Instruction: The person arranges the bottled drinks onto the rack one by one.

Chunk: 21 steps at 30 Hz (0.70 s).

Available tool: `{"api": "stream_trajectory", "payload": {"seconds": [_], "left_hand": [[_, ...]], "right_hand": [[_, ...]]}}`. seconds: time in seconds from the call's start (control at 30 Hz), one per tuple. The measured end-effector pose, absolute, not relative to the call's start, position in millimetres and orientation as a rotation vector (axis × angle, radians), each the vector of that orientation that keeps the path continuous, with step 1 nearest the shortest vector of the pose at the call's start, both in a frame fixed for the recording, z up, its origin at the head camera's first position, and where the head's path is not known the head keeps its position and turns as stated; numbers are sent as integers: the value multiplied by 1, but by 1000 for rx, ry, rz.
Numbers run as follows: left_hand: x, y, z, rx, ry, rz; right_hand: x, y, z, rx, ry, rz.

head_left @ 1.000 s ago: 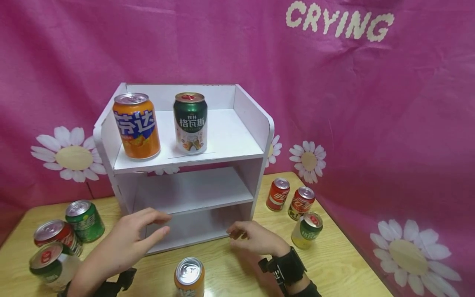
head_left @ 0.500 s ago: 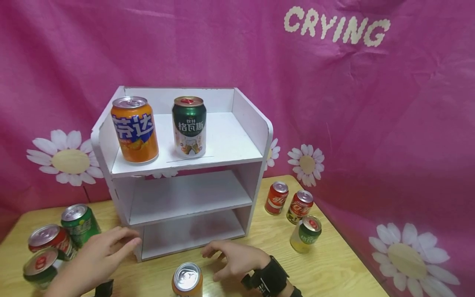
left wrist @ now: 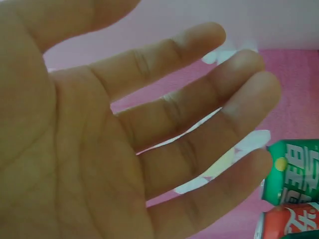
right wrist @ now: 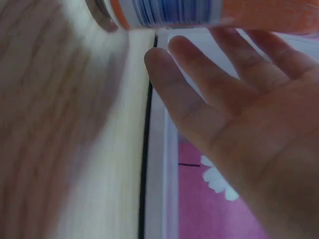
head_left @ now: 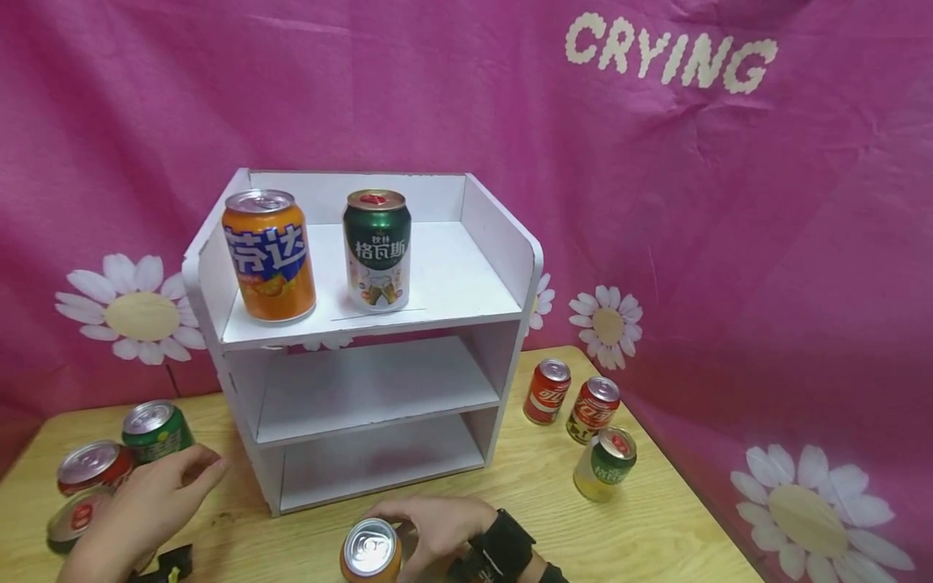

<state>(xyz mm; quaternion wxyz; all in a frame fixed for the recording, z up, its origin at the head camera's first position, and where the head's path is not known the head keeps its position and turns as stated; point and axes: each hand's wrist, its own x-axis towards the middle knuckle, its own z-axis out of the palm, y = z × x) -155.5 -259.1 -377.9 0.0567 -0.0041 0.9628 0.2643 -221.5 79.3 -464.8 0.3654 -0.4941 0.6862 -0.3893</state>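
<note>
Orange can (head_left: 370,552) is upright at the near side of the worktop (head_left: 656,518), right beside the right hand (head_left: 437,526). The right hand's fingers (right wrist: 179,94) are wide and bent a little, and they reach along the can's far side. The can hides two fingertips in the right wrist view, so I cannot tell if they touch it. Its bottom is cut off in the head view, and the right wrist view is blurry and cuts off its other end.

The left hand (head_left: 146,502) is off to the left, well apart from that can. Its fingers are loose and spread out. The hand covers most of a red-tab can (head_left: 70,522) and some of a red can (head_left: 95,468). Behind them is a green can (head_left: 158,433), partly hidden too. The left wrist view cuts off the green can and the red can at its edge.

On the right side of the worktop sit a green and yellow can (head_left: 607,465), then a patterned red can (head_left: 594,411), then a plain red can (head_left: 547,393).

Farther back is a white shelf (head_left: 466,267). On its top are a big-letter orange can (head_left: 268,263) and a dark green and white can (head_left: 377,251). Pink cloth (head_left: 692,202) with white flowers hangs behind everything.
</note>
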Motion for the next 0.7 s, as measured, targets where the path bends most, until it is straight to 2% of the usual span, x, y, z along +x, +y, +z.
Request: {"api": "stream_trajectory", "payload": {"seconds": [0.3,0.7], "left_hand": [[-162,-264,-386,-8,2922,766],[-165,-261,-389,0,2906,782]], "right_hand": [[-225,65,-475,-1177,1549,-1045],[-221,58,-482,-1357,1676,-987]]}}
